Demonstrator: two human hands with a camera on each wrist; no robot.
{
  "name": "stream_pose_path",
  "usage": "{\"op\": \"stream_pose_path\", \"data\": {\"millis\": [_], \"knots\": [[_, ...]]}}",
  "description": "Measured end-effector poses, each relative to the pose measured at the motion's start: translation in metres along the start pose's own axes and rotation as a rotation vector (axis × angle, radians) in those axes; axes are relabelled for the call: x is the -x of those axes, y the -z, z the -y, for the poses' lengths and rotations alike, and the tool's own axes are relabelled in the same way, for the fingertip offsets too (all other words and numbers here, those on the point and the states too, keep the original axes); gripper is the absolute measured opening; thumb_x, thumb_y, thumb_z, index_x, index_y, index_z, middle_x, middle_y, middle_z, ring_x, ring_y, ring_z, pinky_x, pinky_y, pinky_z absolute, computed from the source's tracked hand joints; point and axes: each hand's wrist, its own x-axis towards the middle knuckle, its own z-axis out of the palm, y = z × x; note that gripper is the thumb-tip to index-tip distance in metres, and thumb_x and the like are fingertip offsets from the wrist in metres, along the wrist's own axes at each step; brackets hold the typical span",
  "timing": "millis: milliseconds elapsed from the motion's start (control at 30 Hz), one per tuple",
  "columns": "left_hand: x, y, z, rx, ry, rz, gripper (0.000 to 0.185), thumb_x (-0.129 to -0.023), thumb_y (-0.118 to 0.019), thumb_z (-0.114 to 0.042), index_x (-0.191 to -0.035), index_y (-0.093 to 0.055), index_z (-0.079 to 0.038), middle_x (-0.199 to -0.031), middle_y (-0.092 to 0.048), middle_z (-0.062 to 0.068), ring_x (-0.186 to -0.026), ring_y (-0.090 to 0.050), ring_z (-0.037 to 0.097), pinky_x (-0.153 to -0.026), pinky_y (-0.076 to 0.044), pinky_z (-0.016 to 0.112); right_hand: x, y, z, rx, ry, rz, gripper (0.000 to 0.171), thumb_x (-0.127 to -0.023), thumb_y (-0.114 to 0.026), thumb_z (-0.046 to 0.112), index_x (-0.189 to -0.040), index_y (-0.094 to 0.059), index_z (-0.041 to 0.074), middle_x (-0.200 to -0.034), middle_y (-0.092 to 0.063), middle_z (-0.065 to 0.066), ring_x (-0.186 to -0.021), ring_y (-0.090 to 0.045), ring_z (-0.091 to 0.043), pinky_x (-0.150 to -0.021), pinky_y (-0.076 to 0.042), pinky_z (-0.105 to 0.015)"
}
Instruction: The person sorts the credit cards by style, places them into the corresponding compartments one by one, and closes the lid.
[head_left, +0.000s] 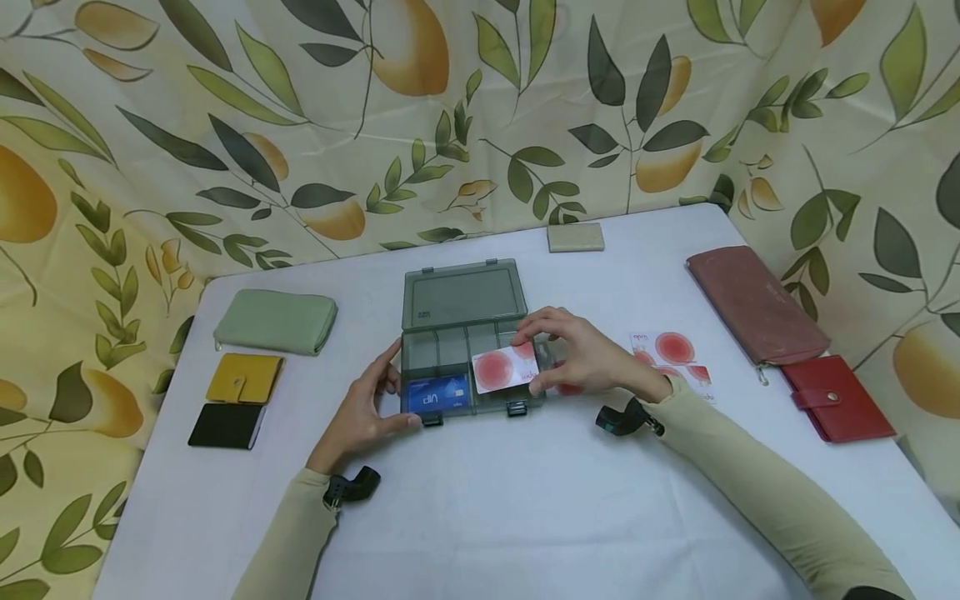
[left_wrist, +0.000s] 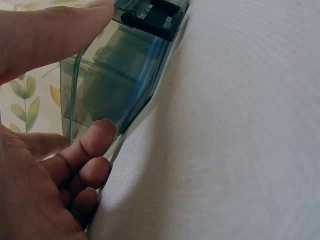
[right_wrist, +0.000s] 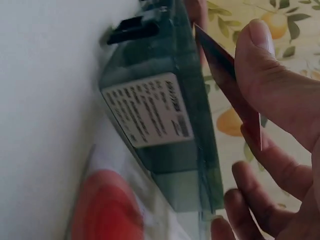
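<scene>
A grey see-through compartment box (head_left: 438, 348) lies open at the table's middle, its lid (head_left: 461, 293) flat behind it. A blue card (head_left: 437, 393) sits in its front left compartment. My right hand (head_left: 577, 354) pinches a white card with red circles (head_left: 506, 367) over the box's front right part; this card's edge (right_wrist: 227, 82) shows between thumb and fingers above the box wall (right_wrist: 165, 135). My left hand (head_left: 367, 404) holds the box's left front corner, thumb on the front wall and fingers (left_wrist: 92, 145) against the side (left_wrist: 107, 85).
More red-circle cards (head_left: 675, 354) lie right of the box. A maroon long wallet (head_left: 753, 304) and a red snap wallet (head_left: 836, 397) lie at the right. A green pouch (head_left: 276, 321), a yellow wallet (head_left: 243, 377) and a black wallet (head_left: 227, 426) sit left. A beige pad (head_left: 575, 237) is at the back.
</scene>
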Motion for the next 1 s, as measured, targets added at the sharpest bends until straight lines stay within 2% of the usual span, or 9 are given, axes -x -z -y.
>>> {"op": "stream_pose_path", "data": {"millis": [167,367,533,667,833,1000], "knots": [[0.000,0.000,-0.001,0.000,0.007,-0.001,0.113,-0.075,-0.094,-0.011,-0.165,-0.028,0.002,-0.102,-0.058,0.013,-0.092,-0.053,0.024,-0.088,-0.046,0.029,0.001,-0.008,0.002,0.079,-0.021,-0.010,0.060,-0.069,-0.102,0.025,-0.122,-0.076,0.017,-0.154,-0.050,-0.014,-0.144,-0.038,-0.039,-0.108,-0.043,-0.064],[0.000,0.000,-0.001,0.005,0.015,0.003,0.113,-0.075,-0.094,-0.011,-0.166,-0.028,0.002,-0.103,-0.058,0.013,-0.092,-0.053,0.024,-0.088,-0.046,0.029,0.007,0.001,0.002,0.121,-0.056,-0.004,0.065,-0.069,-0.102,0.029,-0.127,-0.075,0.016,-0.159,-0.049,-0.011,-0.145,-0.038,-0.038,-0.112,-0.038,-0.069],[0.000,0.000,-0.001,0.013,0.007,0.004,0.113,-0.075,-0.094,-0.012,-0.166,-0.027,0.002,-0.102,-0.058,0.014,-0.092,-0.053,0.025,-0.088,-0.045,0.029,0.019,0.023,-0.006,0.122,-0.064,-0.029,0.063,-0.074,-0.099,0.022,-0.131,-0.072,0.014,-0.147,-0.060,-0.010,-0.137,-0.050,-0.034,-0.106,-0.045,-0.062],[0.000,0.001,-0.001,0.011,0.002,0.006,0.114,-0.075,-0.094,-0.012,-0.166,-0.027,0.002,-0.102,-0.059,0.014,-0.092,-0.053,0.025,-0.087,-0.045,0.029,0.035,0.039,-0.017,0.191,-0.110,-0.046,0.065,-0.073,-0.100,0.024,-0.131,-0.071,0.013,-0.134,-0.067,-0.008,-0.126,-0.058,-0.032,-0.098,-0.050,-0.056],[0.001,0.001,-0.001,0.002,0.003,-0.002,0.113,-0.074,-0.093,-0.009,-0.166,-0.027,0.001,-0.102,-0.059,0.014,-0.091,-0.053,0.025,-0.087,-0.045,0.028,0.051,0.038,-0.030,0.254,-0.169,-0.007,0.068,-0.073,-0.100,0.036,-0.130,-0.072,0.011,-0.129,-0.068,-0.007,-0.122,-0.056,-0.030,-0.102,-0.044,-0.052],[0.001,-0.001,-0.001,0.006,0.006,-0.005,0.112,-0.075,-0.092,-0.008,-0.166,-0.028,0.002,-0.102,-0.059,0.015,-0.092,-0.053,0.024,-0.088,-0.045,0.027,0.055,0.030,-0.032,0.267,-0.187,0.004,0.060,-0.072,-0.100,0.035,-0.121,-0.074,0.011,-0.118,-0.067,-0.004,-0.115,-0.055,-0.026,-0.099,-0.044,-0.048]]}}
